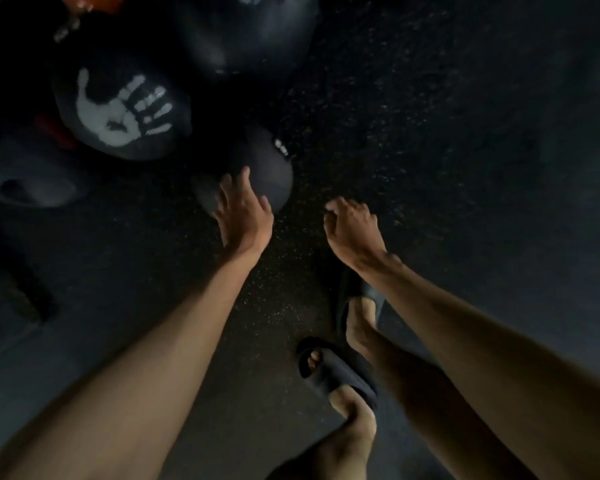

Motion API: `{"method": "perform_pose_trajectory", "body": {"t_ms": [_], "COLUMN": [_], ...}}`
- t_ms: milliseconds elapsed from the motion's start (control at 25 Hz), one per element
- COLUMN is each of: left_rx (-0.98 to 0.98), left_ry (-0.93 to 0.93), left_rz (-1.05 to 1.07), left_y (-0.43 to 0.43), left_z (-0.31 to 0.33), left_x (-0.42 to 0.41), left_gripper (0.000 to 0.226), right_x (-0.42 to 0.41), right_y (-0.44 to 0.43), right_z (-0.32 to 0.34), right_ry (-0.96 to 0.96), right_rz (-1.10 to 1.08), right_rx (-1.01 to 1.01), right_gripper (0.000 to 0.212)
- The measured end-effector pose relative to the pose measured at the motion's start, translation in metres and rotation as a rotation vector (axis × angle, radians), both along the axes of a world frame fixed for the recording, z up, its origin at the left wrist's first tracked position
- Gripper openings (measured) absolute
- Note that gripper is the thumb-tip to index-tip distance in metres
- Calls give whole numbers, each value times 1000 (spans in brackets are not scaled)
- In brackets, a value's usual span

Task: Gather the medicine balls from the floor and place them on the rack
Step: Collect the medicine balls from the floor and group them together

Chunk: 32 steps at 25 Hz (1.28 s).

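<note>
The farthest ball (250, 36) is cut off at the top edge.

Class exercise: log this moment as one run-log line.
phase: pickup not yet done | left hand: fingers extended over small dark round medicine ball on black speckled floor | right hand: loosely curled, empty

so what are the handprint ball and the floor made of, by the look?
Handprint ball: matte black rubber or vinyl probably; dull sheen, printed white hand. Floor: likely rubber gym matting; dark with fine pale speckles. Blur leaves both open.
</note>
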<state>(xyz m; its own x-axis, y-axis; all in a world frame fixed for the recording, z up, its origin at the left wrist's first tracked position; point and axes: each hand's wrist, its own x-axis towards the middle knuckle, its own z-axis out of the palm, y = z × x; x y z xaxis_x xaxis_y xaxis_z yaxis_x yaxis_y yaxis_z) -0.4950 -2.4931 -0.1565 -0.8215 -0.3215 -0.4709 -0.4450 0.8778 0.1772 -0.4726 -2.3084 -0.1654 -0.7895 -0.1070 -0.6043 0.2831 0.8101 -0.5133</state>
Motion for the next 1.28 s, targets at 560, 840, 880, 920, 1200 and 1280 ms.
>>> {"method": "perform_pose_trajectory", "body": {"t_ms": [560,840,880,920,1200,1280], "left_rx": [138,159,157,152,184,177], "left_ry": [-194,-323,-324,-323,-317,-319], "left_rz": [-978,-1478,-1537,-1587,-1758,-1731], "left_y": [220,265,271,277,308,304], "left_z": [368,462,469,475,517,517], "left_x": [195,459,495,530,811,864], "left_gripper": [28,25,25,26,28,28], "right_x": [299,594,632,669,949,1004], "right_y": [138,127,126,126,122,120], "right_z": [387,480,487,493,513,514], "right_ry": [-32,-11,-13,-19,7,-28], "right_rz": [-717,-1168,-1225,-1275,-1418,-1396], "right_rx": [31,96,105,113,165,153], "right_gripper": [23,28,28,29,29,29]}}
